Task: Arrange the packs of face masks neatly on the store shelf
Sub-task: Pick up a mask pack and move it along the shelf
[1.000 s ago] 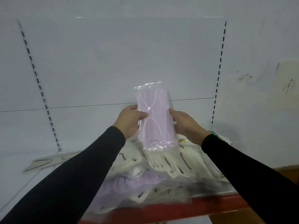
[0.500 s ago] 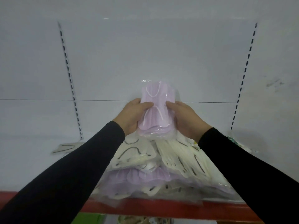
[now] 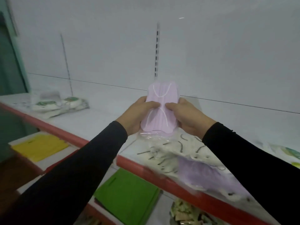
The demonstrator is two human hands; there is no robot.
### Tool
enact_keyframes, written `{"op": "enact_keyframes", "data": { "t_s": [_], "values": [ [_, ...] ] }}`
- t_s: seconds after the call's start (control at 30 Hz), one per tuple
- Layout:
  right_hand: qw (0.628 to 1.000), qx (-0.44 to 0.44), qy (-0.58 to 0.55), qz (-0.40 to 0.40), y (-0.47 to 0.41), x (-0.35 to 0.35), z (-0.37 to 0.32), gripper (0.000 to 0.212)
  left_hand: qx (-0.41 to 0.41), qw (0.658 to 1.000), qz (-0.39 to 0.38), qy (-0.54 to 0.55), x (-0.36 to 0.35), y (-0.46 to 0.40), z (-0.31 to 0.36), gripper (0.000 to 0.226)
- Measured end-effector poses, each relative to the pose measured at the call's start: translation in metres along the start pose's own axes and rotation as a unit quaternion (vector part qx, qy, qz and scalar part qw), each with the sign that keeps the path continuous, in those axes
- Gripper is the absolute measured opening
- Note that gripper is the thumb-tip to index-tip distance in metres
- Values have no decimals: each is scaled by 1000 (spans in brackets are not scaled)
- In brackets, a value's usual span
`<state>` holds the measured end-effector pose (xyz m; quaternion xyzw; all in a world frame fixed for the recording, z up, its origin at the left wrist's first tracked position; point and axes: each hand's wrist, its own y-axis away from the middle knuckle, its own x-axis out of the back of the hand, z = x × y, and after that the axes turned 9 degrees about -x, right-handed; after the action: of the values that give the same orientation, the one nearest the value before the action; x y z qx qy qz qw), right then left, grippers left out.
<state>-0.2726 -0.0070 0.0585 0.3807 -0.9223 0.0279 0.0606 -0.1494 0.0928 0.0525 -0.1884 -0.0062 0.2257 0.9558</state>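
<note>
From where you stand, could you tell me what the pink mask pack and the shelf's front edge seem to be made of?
Pink mask pack: apparently soft pleated nonwoven masks in a clear glossy plastic bag; the film crinkles and shines below the masks. Shelf's front edge: a smooth red strip, perhaps painted metal or plastic; the look leaves that open.

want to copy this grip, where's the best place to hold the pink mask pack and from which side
Grip the pink mask pack at its narrowed middle, coming in from both long sides, as the left hand and right hand do. It is flat, soft and floppy, so a two-sided hold likely keeps it straight.
</note>
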Motion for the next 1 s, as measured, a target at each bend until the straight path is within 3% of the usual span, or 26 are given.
{"op": "enact_keyframes", "data": {
  "t_s": [0.13, 0.27, 0.4, 0.57, 0.73, 1.0],
  "values": [
    [1000, 9, 10, -7, -26, -75, -9, 62, 1, 1000, 31, 1, 76, 13, 5, 11],
    [1000, -3, -7, -19, -59, -165, -7, 44, 18, 997, 73, -28, 175, 21, 7, 11],
    [998, -17, -22, -60, -87, -253, 3, 42, 40, 990, 118, -66, 267, 28, -7, 30],
    [992, -56, -24, -108, -125, -350, 5, 42, 55, 980, 177, -74, 367, 40, -17, 29],
    [985, -61, -26, -160, -169, -425, -8, 35, 43, 972, 218, -78, 453, 34, -15, 33],
    [973, -46, -16, -225, -268, -509, -36, 25, 38, 946, 272, -170, 565, -23, -10, 32]
  ]
}}
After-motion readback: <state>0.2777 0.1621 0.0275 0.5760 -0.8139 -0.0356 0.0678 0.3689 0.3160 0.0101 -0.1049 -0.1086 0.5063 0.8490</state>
